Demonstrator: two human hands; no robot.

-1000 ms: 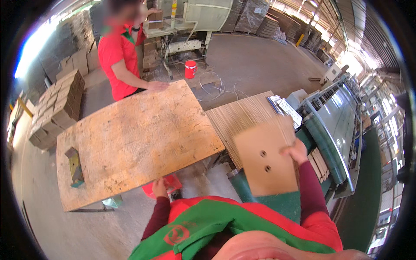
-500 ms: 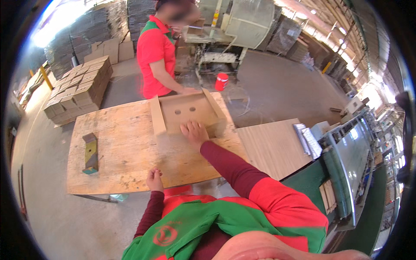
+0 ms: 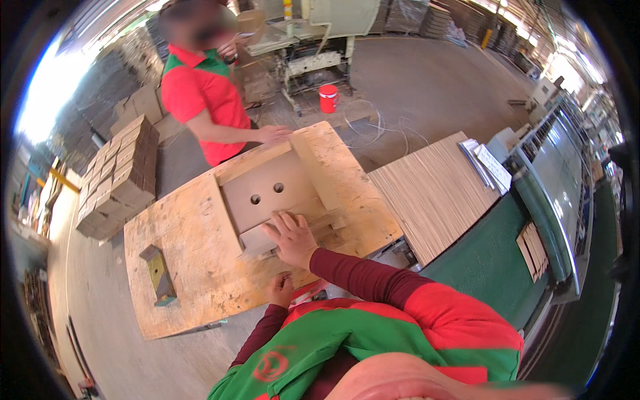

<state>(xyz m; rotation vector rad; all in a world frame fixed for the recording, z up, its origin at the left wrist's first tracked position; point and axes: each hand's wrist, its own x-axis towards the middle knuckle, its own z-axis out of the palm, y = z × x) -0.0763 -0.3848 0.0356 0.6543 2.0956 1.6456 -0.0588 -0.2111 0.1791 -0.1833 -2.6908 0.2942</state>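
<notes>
A flat brown cardboard blank point(image 3: 267, 197) with two round holes lies on the wooden worktable point(image 3: 193, 267), between raised wooden guide strips. My right hand point(image 3: 292, 239) presses flat, fingers spread, on the near flap of that blank. My left hand point(image 3: 280, 291) rests at the table's near edge, fingers curled on the edge; whether it holds anything is hidden. Across the table a person in a red and green shirt point(image 3: 200, 100) has a hand point(image 3: 273, 135) on the far edge.
A tall stack of cardboard sheets point(image 3: 433, 190) stands to the right of the table, beside a green machine point(image 3: 533, 220). A small wooden block tool point(image 3: 158, 275) lies on the table's left part. Stacked folded boxes point(image 3: 117, 180) stand at left, a red bucket point(image 3: 328, 98) beyond.
My right hand carried a cardboard blank from the stack at right over to the table, laid it between the guides, and now presses its near flap. My view turned left.
</notes>
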